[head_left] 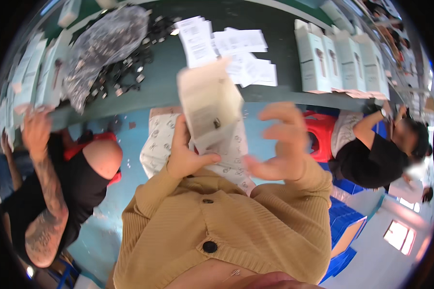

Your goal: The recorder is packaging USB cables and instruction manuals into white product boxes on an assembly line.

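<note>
My left hand (185, 156) grips the lower part of a white cardboard box (202, 91), thumb on one side and fingers on the other. The tall box tilts in front of my chest, its upper part toward the green table. A small dark spot shows on its pale face; I cannot tell whether it is print or a thing inside. To the right of the box, my right hand (282, 144) is raised and apart from it, fingers spread and curved, blurred by motion, with nothing in them.
On the dark green table (164, 84) lie white paper leaflets (246, 41), a clear plastic bag (108, 36) and black cables with small connectors (125, 72). White boxes stand at right (316, 62) and left (55, 72). Co-workers sit on both sides; a red stool (320, 135) is at right.
</note>
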### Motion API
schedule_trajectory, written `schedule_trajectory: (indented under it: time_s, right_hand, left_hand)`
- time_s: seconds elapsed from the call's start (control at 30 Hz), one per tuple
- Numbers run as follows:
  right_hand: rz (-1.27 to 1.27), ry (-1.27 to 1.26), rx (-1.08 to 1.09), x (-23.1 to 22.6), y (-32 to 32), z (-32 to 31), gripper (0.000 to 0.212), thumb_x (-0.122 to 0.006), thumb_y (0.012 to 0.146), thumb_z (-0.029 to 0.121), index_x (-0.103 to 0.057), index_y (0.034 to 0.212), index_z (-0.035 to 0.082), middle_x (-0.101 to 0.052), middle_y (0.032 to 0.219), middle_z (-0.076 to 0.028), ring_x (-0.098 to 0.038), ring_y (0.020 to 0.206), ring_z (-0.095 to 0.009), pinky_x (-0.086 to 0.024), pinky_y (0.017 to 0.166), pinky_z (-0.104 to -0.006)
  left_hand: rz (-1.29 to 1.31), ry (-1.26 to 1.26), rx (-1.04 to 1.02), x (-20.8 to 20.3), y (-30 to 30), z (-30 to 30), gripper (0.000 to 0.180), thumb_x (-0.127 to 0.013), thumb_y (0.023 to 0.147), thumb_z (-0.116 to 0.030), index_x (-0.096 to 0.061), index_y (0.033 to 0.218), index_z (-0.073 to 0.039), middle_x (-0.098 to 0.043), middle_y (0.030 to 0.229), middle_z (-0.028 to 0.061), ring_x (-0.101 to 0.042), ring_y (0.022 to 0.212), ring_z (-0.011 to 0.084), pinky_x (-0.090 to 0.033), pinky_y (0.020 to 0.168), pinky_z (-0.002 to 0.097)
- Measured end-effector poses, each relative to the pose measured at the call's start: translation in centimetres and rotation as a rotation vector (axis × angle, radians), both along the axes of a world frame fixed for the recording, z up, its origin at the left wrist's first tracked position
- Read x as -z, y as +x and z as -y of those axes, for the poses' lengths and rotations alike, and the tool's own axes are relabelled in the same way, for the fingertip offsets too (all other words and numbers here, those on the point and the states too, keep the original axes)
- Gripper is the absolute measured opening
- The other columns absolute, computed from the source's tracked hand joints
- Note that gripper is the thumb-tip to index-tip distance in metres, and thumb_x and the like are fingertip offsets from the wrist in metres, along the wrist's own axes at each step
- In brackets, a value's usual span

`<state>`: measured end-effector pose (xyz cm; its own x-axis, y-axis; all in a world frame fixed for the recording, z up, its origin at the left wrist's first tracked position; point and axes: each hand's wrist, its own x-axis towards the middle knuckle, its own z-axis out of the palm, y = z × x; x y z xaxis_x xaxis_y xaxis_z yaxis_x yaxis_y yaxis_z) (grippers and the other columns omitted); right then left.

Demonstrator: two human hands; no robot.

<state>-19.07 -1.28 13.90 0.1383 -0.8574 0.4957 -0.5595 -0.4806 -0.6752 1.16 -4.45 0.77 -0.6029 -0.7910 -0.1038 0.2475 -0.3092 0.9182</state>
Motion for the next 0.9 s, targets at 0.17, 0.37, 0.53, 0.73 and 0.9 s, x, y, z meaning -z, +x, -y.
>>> schedule_trajectory:
  time_s: [0.17, 0.37, 0.53, 0.73, 0.9]
  right_hand:
    - [-0.100, 0.481, 0.265, 2.8, 2.0, -2.1, 0.075, -0.081, 0.062, 0.019, -0.043, 0.126, 0.008, -0.044, 0.120, -0.022, -0.047, 0.108, -0.042, -0.045, 0.088, -0.0468]
    - [-0.198, 0.215, 0.610, 0.2, -6.9, -1.2, 0.070, -0.065, 0.073, -0.003, -0.035, 0.136, -0.001, -0.043, 0.133, -0.015, -0.045, 0.121, -0.022, -0.039, 0.100, -0.0332]
    - [-0.618, 0.135, 0.811, -0.8, -20.5, -1.1, 0.052, -0.066, 0.081, 0.014, -0.049, 0.128, 0.002, -0.057, 0.118, -0.019, -0.055, 0.107, -0.028, -0.040, 0.094, -0.0355]
    - [-1.014, -0.116, 0.908, -0.2, -18.1, 2.0, 0.036, -0.069, 0.081, 0.024, -0.064, 0.112, 0.007, -0.059, 0.113, -0.022, -0.056, 0.101, -0.038, -0.045, 0.084, -0.0466]
    - [-0.695, -0.074, 0.378, 3.4, -9.6, 10.0, 0.029, -0.068, 0.079, 0.014, -0.065, 0.106, 0.004, -0.061, 0.106, -0.018, -0.059, 0.094, -0.035, -0.048, 0.080, -0.0406]
  left_hand:
    - [-0.169, -0.041, 0.022, -4.0, -5.4, 1.2, 0.091, -0.047, 0.086, -0.064, -0.011, 0.144, -0.003, -0.034, 0.139, 0.0137, -0.033, 0.131, 0.0235, -0.030, 0.107, 0.0378]
    - [-0.157, -0.043, 0.130, -8.1, -4.7, 4.0, 0.082, -0.063, 0.085, -0.018, -0.013, 0.148, -0.008, -0.026, 0.149, 0.0139, -0.029, 0.137, 0.0286, -0.025, 0.108, 0.0431]
    - [0.190, -0.463, -0.375, -5.5, 1.7, 9.1, 0.062, -0.070, 0.075, -0.008, -0.045, 0.131, -0.005, -0.049, 0.131, 0.0071, -0.047, 0.119, 0.0191, -0.036, 0.097, 0.0353]
    - [0.870, -0.932, -0.845, -6.5, 12.6, 14.4, 0.044, -0.075, 0.075, -0.014, -0.059, 0.115, -0.004, -0.059, 0.112, 0.0051, -0.053, 0.092, 0.0146, -0.040, 0.078, 0.0282]
    - [1.245, -1.317, -0.975, -6.6, 20.0, 19.2, 0.045, -0.074, 0.075, -0.024, -0.059, 0.113, -0.004, -0.060, 0.108, 0.0150, -0.055, 0.102, 0.0313, -0.044, 0.088, 0.0404]
